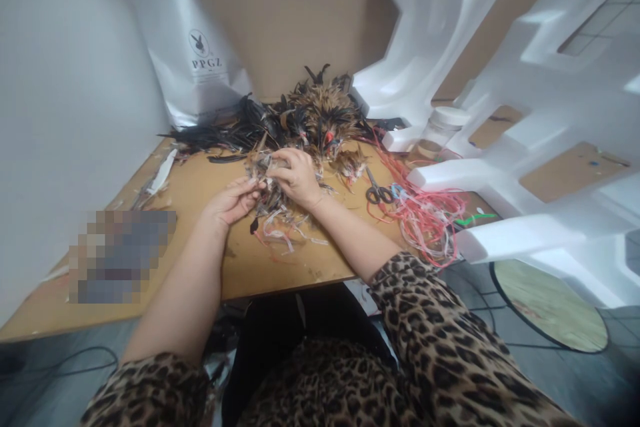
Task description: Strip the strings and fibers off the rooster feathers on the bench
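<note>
Over the middle of the table, my left hand [239,199] is closed in a pinch at the edge of a loose heap of small grey and brown feathers [277,199]. Close beside it, my right hand [299,177] curls over the same heap, thumb and fingers pinched on a tuft of feathers [257,161]. The exact bits between the fingertips are small and partly hidden. Bundles of brown feathers [330,107] and long black feathers [220,135] lie behind the hands. A smaller brown feather bunch [350,165] rests right of my right hand.
Black-handled scissors [380,195] and a tangle of pink and white strings [430,217] lie to the right. A clear jar [445,125] stands near white foam pieces [500,237]. At the back left is a white bag [193,60]; a pixelated patch [123,257] covers the front left.
</note>
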`<state>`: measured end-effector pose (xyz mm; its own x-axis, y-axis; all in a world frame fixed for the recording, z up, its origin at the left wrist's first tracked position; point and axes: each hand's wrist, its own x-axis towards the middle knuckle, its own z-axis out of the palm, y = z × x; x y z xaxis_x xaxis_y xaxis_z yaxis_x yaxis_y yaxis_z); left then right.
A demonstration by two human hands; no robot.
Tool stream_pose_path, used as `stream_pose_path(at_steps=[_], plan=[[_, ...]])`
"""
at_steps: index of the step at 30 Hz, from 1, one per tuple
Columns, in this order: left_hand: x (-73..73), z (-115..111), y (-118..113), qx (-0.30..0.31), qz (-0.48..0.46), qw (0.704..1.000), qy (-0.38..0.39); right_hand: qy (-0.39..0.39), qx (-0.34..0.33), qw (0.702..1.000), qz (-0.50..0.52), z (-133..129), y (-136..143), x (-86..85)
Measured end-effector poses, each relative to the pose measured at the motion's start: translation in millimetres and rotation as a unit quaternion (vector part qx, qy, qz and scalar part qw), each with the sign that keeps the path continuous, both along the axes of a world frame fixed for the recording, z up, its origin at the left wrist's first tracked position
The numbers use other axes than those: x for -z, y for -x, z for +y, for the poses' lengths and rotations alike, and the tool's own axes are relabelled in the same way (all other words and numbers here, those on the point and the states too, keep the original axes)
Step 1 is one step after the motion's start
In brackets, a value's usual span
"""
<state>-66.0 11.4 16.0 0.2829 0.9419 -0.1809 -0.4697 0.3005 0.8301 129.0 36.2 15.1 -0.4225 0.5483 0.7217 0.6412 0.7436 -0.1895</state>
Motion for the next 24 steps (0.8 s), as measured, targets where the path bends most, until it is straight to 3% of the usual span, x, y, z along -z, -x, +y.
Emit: stream_pose_path(at_steps=[8, 15, 24], plan=[[0.3, 6, 2, -0.110, 0.024, 0.993, -0.044, 0.009, 0.041, 0.997, 0.068, 4, -6, 2.6], [-1.8, 1, -4, -0.029, 0.013, 0.999, -0.017, 0.010, 0.060, 0.995, 0.083, -1, -3, -0.9], [-11.6, -8, -17, -0.003, -0.004, 1.000, 0.021, -0.016, 0.075, 0.997, 0.031, -8, 5, -5.0]])
